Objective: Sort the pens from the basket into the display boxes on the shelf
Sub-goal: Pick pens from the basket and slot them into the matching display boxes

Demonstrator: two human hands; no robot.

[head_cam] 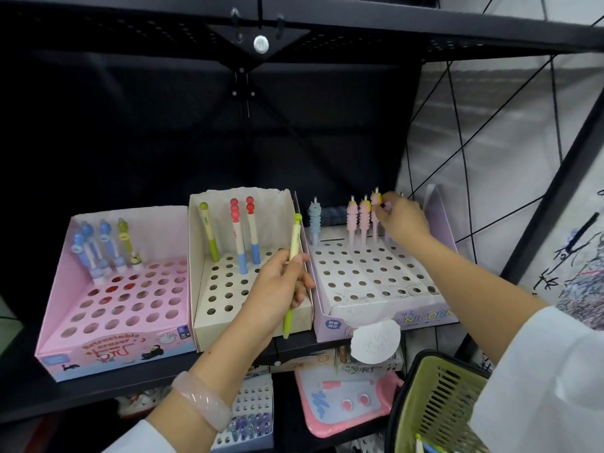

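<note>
Left hand (281,282) gripping a green ball-topped pen (293,266) upright over the cream holed box (209,325), probably queued for its matching set. Right hand (400,219) pinching a pink ribbed pen (375,212) into the lilac unicorn box's (376,308) back row. Green slatted basket (434,403) waiting bottom right.

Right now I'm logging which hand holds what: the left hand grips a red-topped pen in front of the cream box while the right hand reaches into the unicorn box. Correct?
Not quite. In the head view the pen gripped by the left hand is green-topped, not red-topped. The rest stands: it is held in front of the cream box, and the right hand reaches into the unicorn box.
</note>
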